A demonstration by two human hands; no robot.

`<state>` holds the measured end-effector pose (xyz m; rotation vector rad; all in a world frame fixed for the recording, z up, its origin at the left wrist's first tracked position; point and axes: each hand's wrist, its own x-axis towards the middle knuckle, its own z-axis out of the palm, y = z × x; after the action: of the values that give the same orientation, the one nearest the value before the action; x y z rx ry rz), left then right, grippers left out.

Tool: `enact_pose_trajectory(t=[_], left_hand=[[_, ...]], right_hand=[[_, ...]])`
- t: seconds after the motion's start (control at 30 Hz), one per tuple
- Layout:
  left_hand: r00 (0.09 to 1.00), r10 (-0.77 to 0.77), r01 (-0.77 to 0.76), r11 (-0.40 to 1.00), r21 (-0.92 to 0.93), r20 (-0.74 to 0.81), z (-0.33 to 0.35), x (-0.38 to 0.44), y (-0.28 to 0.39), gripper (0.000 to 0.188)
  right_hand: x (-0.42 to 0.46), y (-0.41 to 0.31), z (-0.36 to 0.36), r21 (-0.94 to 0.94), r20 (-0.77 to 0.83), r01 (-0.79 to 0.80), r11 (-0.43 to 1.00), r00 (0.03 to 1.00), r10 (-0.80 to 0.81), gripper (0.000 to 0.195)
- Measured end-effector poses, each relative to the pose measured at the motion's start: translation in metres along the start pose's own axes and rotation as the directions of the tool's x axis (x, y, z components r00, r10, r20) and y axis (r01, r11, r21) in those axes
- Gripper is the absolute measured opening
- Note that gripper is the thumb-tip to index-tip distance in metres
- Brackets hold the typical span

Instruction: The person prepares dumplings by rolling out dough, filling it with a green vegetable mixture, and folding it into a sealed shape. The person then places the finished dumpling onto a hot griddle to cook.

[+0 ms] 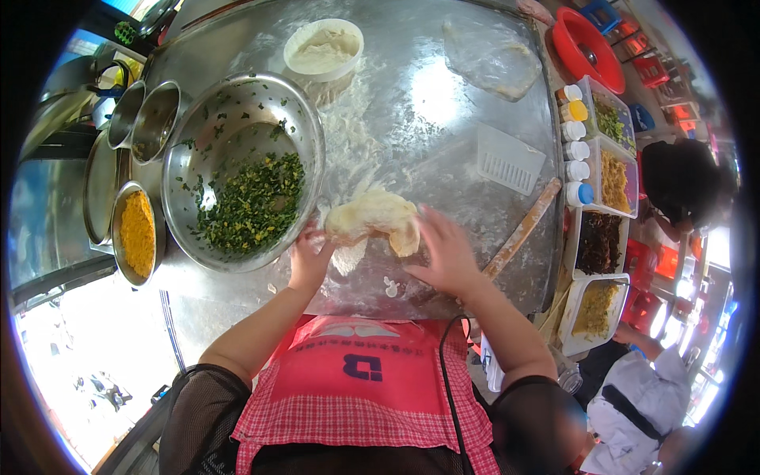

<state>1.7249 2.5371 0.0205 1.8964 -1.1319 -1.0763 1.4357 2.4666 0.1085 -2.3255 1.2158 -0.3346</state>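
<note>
A soft, floured piece of dough (373,215) lies folded and uneven on the metal worktop (380,297), close to its front edge. My left hand (310,256) is at the dough's left end, thumb and fingers apart, beside the rim of a large steel bowl (317,178). Whether its fingertips touch the dough is hard to tell. At the dough's right end is my right hand (446,252), fingers spread and slightly blurred, with nothing held. The bowl contains chopped greens with yellow bits (252,205). Loose flour (350,258) shows just below the dough.
A rolling pin (523,228) and a slotted white plastic scraper (509,157) lie to the right. Farther back are a flour bowl (323,70) and a clear plastic sheet (490,59). Filling trays (599,243) and capped jars (575,130) line the right edge; people are beyond.
</note>
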Motion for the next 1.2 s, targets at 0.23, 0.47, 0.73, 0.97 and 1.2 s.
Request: enact_pose_trajectory(t=[0.23,0.47,0.73,0.97,1.2], left_hand=[[0.806,0.522,-0.587,0.637,0.500,0.280,0.019,0.042,0.050,0.067],[0.911,-0.053,0.006,0.993,0.116,0.409,0.009,0.043,0.068,0.063],[0.873,0.320,-0.466,0.772,0.432,0.369,0.005,0.040,0.045,0.064],[0.746,-0.137,0.498,0.765,-0.409,0.651,-0.006,0.040,0.064,0.044],[0.865,0.071,0.265,0.775,-0.574,0.496,0.001,0.004,0.067,0.070]], right_hand=[[0.057,0.017,0.020,0.125,0.206,-0.196,0.973,0.964,0.168,0.055],[0.038,0.078,-0.001,0.725,0.375,-0.596,0.345,0.762,0.527,0.042],[0.068,-0.021,0.029,-0.211,0.021,0.255,0.944,0.966,-0.256,0.070],[0.099,-0.030,0.046,0.270,0.293,-0.048,0.962,0.955,-0.035,0.055],[0.064,-0.029,0.028,0.825,0.524,-0.541,0.162,0.841,0.137,0.045]])
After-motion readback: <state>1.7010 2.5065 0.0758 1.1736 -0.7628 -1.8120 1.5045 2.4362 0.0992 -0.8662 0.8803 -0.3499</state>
